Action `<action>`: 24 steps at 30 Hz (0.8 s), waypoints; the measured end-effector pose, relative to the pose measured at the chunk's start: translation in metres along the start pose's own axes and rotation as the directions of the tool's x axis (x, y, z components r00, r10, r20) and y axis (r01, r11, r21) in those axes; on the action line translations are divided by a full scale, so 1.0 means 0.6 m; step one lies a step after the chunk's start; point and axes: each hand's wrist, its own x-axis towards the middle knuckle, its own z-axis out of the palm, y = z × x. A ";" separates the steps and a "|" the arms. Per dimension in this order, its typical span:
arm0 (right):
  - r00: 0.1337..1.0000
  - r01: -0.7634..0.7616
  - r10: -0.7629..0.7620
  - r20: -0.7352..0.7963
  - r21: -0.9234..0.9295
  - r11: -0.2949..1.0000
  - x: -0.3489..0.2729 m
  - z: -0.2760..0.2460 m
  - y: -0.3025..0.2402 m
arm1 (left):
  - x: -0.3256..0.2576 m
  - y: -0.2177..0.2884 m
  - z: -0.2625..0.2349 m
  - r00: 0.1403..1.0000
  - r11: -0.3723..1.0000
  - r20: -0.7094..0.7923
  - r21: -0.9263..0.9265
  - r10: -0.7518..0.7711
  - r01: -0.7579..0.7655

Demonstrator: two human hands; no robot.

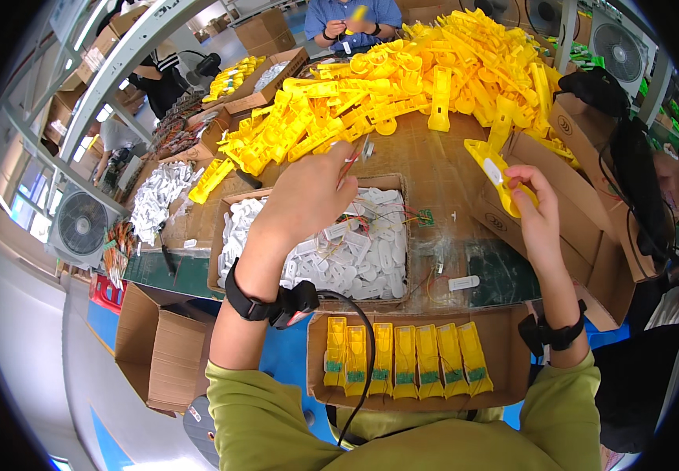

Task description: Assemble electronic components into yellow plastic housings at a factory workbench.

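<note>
Fingers (526,173) of the right hand (542,208) pinch the near end of a yellow casing (504,191), raised at the right by an open carton (579,208); gripped only at one end, it could tilt or slip. What the left hand (300,200) grips beyond the white parts (359,275), I cannot tell. A black cable (371,345) crosses the near row of casings (405,353), so a sharp left-arm pull might drag them askew.
</note>
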 end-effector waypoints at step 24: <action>0.960 0.114 -0.056 0.273 -0.201 0.973 -0.044 0.004 -0.082 | -0.062 0.083 0.052 0.982 0.982 0.018 -0.014 0.187 -0.187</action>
